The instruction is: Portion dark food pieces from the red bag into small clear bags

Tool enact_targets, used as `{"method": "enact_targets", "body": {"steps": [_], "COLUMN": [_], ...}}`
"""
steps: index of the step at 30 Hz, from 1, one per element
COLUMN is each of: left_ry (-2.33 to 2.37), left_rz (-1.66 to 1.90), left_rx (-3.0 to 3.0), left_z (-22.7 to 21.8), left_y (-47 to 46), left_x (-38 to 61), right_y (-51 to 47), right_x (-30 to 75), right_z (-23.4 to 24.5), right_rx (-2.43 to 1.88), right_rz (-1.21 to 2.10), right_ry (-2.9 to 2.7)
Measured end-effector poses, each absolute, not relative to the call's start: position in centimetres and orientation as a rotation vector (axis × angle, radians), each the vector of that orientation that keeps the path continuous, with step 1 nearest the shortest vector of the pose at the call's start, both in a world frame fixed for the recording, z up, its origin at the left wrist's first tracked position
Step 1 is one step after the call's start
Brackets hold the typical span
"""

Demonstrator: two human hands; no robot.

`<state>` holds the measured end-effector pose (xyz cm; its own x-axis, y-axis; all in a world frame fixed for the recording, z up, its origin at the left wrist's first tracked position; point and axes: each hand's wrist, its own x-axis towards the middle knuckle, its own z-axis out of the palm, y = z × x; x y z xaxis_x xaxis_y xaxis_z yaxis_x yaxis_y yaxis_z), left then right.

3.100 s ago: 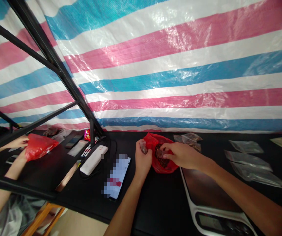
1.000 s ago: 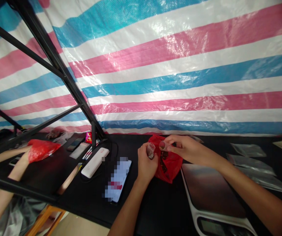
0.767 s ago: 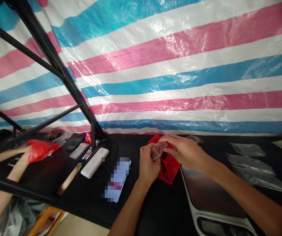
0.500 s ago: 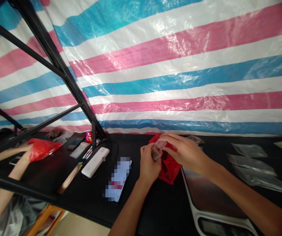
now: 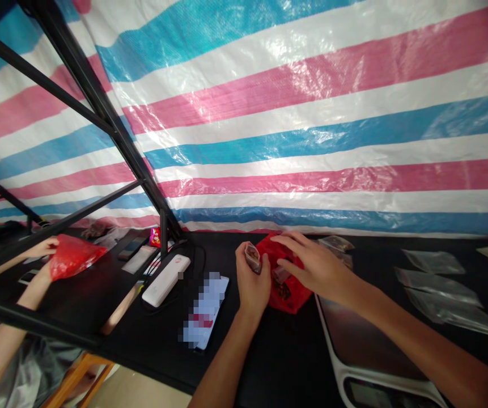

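My left hand (image 5: 252,283) is closed around a small clear plastic bag (image 5: 253,258), held upright with its mouth open and brown bits inside. Just to its right, a red plastic bag (image 5: 288,300) lies open on the black table, with dark brown pieces (image 5: 284,290) in it. My right hand (image 5: 318,263) reaches over the red bag from the right, its thumb and fingers bent around a small translucent plastic piece (image 5: 281,275) at the bag's opening. The exact shape of that piece is partly hidden.
A silver scale (image 5: 366,334) sits under my right forearm. Flat clear bags (image 5: 439,286) lie farther right, filled ones (image 5: 336,245) behind my hand. A phone (image 5: 207,311) and white power bank (image 5: 166,280) are left. Beyond a black frame (image 5: 111,124), another person's hands hold a red bag (image 5: 76,258).
My hands have moved apart. The translucent piece has gone from the small bag's mouth down into the red bag, while my left hand has shifted slightly left with the small bag.
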<state>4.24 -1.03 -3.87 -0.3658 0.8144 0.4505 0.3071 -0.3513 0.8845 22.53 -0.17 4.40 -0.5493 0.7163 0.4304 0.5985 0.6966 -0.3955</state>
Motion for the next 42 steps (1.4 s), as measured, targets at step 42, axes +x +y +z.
{"method": "enact_targets", "body": {"steps": [42], "left_ry": [1.128], "left_rz": [1.194], "left_rx": [2.236], "left_z": [-2.6], "left_y": [-3.1], "left_x": [5.3], "right_y": [1.3], "right_x": [31.7], "right_z": [8.2], "right_rx": [-1.417], "right_rz": [0.926], "right_ry": [-2.69]}}
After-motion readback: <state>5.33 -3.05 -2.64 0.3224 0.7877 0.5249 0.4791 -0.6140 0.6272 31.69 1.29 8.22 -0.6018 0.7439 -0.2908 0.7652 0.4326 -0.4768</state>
